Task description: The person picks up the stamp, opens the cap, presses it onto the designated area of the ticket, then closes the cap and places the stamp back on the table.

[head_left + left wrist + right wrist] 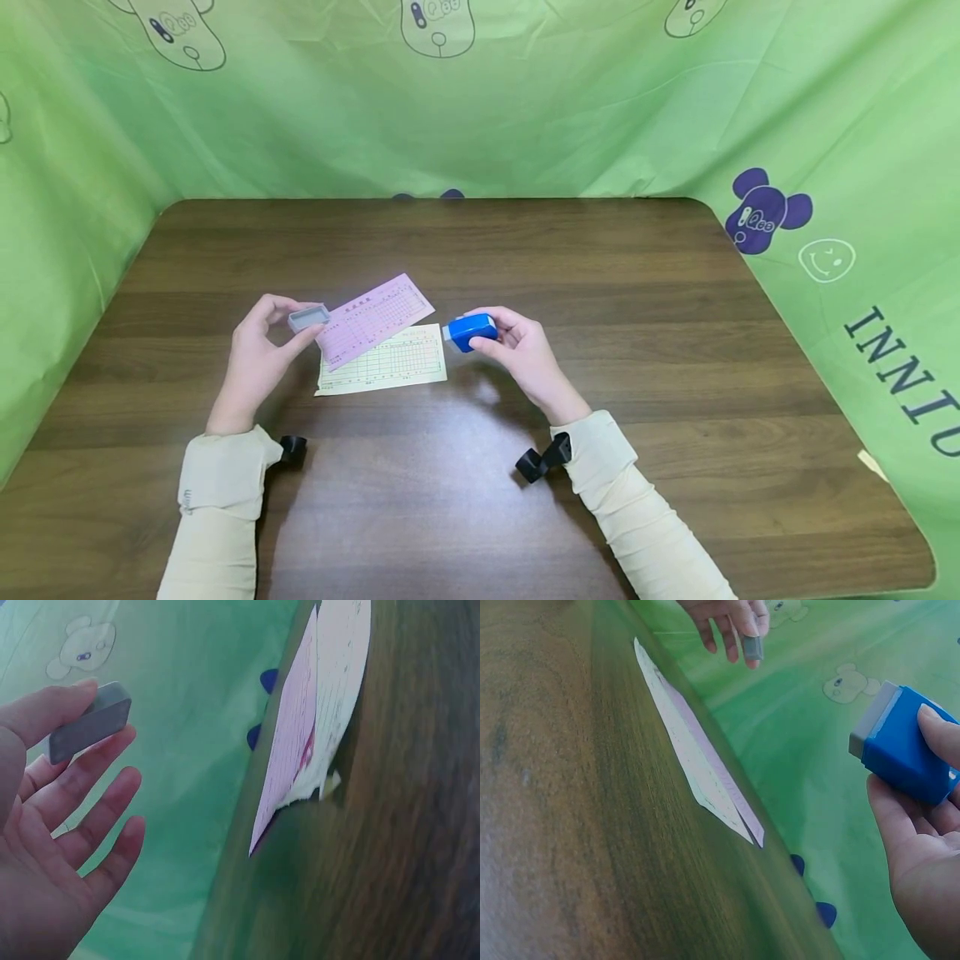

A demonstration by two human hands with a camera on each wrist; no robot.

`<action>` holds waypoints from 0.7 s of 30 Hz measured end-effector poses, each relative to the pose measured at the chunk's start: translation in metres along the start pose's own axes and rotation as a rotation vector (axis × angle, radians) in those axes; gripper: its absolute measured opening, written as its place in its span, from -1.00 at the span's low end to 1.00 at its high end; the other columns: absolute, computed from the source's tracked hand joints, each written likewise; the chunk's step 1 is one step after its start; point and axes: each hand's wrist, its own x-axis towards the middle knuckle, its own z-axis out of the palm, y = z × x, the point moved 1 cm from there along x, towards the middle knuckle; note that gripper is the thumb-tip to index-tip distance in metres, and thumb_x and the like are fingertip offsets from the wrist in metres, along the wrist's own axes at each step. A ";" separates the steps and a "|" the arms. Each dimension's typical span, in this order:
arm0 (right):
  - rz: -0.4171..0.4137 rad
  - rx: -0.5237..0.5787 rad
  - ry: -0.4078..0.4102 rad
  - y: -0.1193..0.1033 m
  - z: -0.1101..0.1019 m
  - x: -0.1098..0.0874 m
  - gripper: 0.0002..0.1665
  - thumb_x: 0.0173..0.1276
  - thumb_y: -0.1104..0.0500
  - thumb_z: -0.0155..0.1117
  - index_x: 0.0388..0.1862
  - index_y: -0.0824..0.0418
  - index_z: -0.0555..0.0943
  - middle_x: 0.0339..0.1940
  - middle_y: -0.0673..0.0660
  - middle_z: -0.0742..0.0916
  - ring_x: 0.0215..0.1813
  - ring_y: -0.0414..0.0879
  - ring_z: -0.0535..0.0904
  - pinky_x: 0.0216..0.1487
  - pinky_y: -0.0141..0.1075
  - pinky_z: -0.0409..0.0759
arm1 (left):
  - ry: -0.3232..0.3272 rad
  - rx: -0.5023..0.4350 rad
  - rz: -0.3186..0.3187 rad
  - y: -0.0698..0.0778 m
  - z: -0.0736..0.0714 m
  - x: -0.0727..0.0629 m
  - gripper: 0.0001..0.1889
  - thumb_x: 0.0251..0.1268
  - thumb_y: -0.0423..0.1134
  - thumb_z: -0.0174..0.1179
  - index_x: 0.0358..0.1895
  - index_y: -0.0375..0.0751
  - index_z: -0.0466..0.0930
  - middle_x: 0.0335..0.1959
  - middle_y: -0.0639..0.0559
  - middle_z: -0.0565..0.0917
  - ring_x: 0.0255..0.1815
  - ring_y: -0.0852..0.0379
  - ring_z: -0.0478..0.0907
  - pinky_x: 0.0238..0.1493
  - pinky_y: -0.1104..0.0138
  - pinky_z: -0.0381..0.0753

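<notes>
My left hand (258, 354) pinches a small grey cap (309, 317) between thumb and index finger, just off the left end of the papers. The cap's hollow side shows in the head view. In the left wrist view the other fingers spread loosely below the cap (90, 724). A blue stamp (471, 331) with a pale grey end is held by my right hand (525, 354), its pale end pointing left. On the table, a pink printed slip (378, 317) lies partly over a pale yellow-green printed slip (397, 362).
Under everything is a brown wood-grain table (637, 333). A green printed curtain (540, 108) hangs behind it and along both sides. Each wrist carries a black camera mount, the right one (543, 458) close above the tabletop. A pale scrap (872, 466) sits at the right edge.
</notes>
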 end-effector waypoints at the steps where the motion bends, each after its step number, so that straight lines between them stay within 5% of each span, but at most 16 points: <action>1: 0.000 0.000 0.000 0.000 0.000 0.000 -0.59 0.29 0.44 0.21 0.12 0.52 0.49 0.08 0.49 0.61 -0.06 -0.30 0.62 0.05 -0.49 0.56 | -0.007 -0.003 0.001 -0.002 -0.001 0.000 -0.68 0.19 -0.37 0.33 -0.04 -0.36 0.46 0.02 -0.20 0.70 -0.09 0.65 0.47 -0.03 0.39 0.38; 8: 0.003 -0.001 -0.002 0.001 -0.001 0.000 -0.59 0.29 0.43 0.22 0.12 0.51 0.49 0.08 0.47 0.62 -0.05 -0.30 0.62 0.05 -0.48 0.56 | -0.069 -0.031 -0.049 -0.014 -0.010 0.002 -0.68 0.20 -0.35 0.33 -0.05 -0.36 0.46 -0.11 0.51 0.66 -0.13 0.56 0.51 -0.06 0.56 0.43; 14: 0.002 -0.001 0.001 0.002 -0.001 0.000 -0.59 0.28 0.43 0.23 0.12 0.50 0.50 0.07 0.46 0.63 -0.06 -0.30 0.62 0.05 -0.48 0.56 | -0.151 0.079 -0.155 -0.022 -0.015 0.002 -0.68 0.26 -0.31 0.28 0.01 -0.33 0.45 -0.01 -0.05 0.73 -0.12 0.47 0.53 0.05 0.43 0.49; 17: -0.002 0.001 0.000 0.002 -0.001 0.000 -0.58 0.28 0.43 0.23 0.12 0.50 0.50 0.07 0.46 0.63 -0.05 -0.30 0.62 0.05 -0.48 0.56 | -0.189 0.098 -0.179 -0.025 -0.017 0.002 -0.68 0.27 -0.34 0.26 0.02 -0.37 0.43 0.02 -0.33 0.67 0.00 0.10 0.63 0.13 0.16 0.50; 21: -0.007 0.001 -0.001 0.002 -0.001 0.001 -0.58 0.28 0.43 0.22 0.13 0.51 0.49 0.07 0.47 0.62 -0.05 -0.29 0.62 0.06 -0.48 0.56 | -0.239 0.094 -0.206 -0.028 -0.019 0.001 -0.68 0.27 -0.36 0.25 0.01 -0.41 0.42 0.02 -0.41 0.64 0.13 -0.34 0.55 0.17 -0.08 0.42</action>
